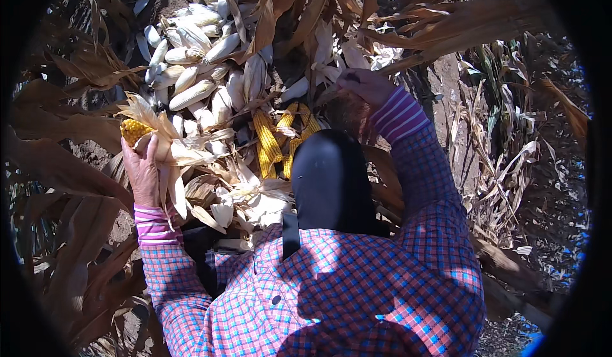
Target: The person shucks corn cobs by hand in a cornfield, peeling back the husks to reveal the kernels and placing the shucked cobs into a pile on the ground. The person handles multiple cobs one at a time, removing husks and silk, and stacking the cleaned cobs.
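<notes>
My left hand (142, 165) grips an ear of corn (136, 130) at the left. Yellow kernels show at the ear's top, and its pale, dry husk (167, 137) is peeled back and hangs to the right. My right hand (366, 87) is curled, out to the right beyond my knee, close to dry corn leaves and pale husks. Whether its fingers hold a strip of husk is not clear. Between the hands, several bare yellow corn ears (267, 139) lie crosswise beside my dark-clad knee, which hides part of them.
A heap of corn ears in pale husks (196, 75) lies ahead, left of centre. Loose husks (253, 197) cover the ground left of my knee. Dry brown corn leaves (459, 27) jut in from the sides and far edge. Bare soil (452, 84) shows at the right.
</notes>
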A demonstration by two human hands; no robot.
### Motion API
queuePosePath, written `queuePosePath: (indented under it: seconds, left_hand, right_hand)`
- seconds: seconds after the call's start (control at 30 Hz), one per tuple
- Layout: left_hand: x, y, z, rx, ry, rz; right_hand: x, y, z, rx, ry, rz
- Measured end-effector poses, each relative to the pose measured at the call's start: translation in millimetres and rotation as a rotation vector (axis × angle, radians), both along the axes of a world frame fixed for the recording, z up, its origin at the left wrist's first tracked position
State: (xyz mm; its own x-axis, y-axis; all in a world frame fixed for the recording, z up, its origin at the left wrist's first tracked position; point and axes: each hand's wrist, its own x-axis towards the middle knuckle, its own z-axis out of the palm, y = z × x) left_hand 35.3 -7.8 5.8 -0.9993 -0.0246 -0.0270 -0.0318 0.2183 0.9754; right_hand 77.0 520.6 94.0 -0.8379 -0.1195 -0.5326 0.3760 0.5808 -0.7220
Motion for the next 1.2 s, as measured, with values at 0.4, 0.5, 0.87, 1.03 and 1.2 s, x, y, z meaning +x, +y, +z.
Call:
queuePosePath:
  seconds: [0.4, 0.5, 0.87, 1.03, 1.2]
  left_hand:
    - [0, 7, -14, -0.193, -0.018, -0.027]
    - [-1, 13, -20, -0.203, -0.011, -0.019]
    - [2, 32, -1, -0.037, -0.060, -0.033]
    - [4, 29, 1, -0.078, -0.076, -0.025]
    - [3, 36, 2, -0.073, -0.057, -0.029]
  right_hand:
    - [135, 190, -253, 0.236, 0.161, -1.022]
    - [143, 218, -275, 0.046, 0.229, -1.122]
    - [184, 199, -229, 0.779, -0.417, -0.537]
    - [214, 171, -255, 0.667, -0.529, -0.165]
    - [213, 187, -273, 0.493, -0.516, -0.196]
